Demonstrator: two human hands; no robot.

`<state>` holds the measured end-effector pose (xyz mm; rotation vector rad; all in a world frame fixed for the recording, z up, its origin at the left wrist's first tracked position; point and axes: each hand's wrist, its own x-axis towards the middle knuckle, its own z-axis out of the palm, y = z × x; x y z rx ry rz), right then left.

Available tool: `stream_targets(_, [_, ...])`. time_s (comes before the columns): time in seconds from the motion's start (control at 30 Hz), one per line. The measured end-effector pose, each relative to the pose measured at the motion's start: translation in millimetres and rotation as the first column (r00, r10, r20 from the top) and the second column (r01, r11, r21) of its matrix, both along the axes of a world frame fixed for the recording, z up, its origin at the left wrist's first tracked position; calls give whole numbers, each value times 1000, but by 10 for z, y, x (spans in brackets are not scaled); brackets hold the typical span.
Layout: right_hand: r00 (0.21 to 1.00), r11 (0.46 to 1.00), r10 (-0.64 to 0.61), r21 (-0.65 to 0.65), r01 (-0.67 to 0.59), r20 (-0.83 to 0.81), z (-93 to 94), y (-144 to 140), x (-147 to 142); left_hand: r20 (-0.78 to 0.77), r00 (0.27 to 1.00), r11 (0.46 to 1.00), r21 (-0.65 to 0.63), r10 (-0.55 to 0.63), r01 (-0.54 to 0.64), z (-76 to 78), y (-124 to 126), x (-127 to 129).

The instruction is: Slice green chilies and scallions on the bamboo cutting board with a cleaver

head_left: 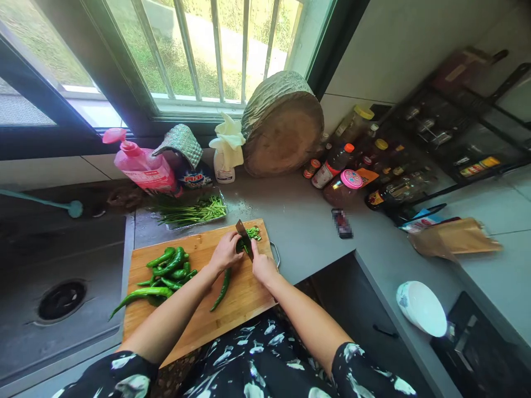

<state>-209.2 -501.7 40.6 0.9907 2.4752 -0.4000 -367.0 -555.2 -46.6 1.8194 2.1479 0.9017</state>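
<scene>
While the right hand [264,267] holds a knife [244,237], its fingers closed round a handle largely hidden from view, the left hand [225,252] is set at the blade's left side. The left fingers are bent and closed over a green piece [239,246] beside the blade; firmness of hold cannot be determined. Chopped green bits [254,234] lie just right of the blade, near the far right corner of a wooden cutting board [244,287]. One whole green pepper [221,290] lies on the board between the forearms. A pile of green peppers [174,272] occupies the board's left part, one tip projecting past the left edge. Behind the board, on the grey table [290,221], a tray [199,225] carries cut green stems [193,211]. A sink [20,265] adjoins on the left.
</scene>
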Motion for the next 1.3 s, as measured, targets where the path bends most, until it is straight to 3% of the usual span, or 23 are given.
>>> stream_targets(0.13, [1000, 1000, 3, 4, -3, -7, -18, 10, 4, -72, 997, 1000, -15, -11, 9, 90, -42, 59])
stream_targets(0.37, [999, 999, 26, 44, -24, -43, -65, 12, 23, -183, 969, 978, -96, 165, -185, 106, -107, 373])
stream_targets(0.63, [1000, 1000, 2, 23, -1, -31, -62, 14, 14, -250, 960, 964, -199, 125, -177, 146, -161, 210])
stream_targets(0.93, [1000, 1000, 2, 8, -2, -23, -63, 26, 12, -128, 948, 915, -251, 292, -316, 165, -43, 149])
stream_targets(1.03, [1000, 1000, 5, 5, -5, -28, -64, 27, 15, -136, 949, 921, -236, 286, -311, 181, -46, 169])
stream_targets(1.17, [1000, 1000, 5, 0, -5, -5, -40, 30, 11, -209, 961, 951, -211, 182, -226, 202, -88, 296])
stream_targets(1.3, [1000, 1000, 10, -4, -10, -3, -21, 28, 14, -258, 949, 929, -271, 184, -253, 193, -80, 431])
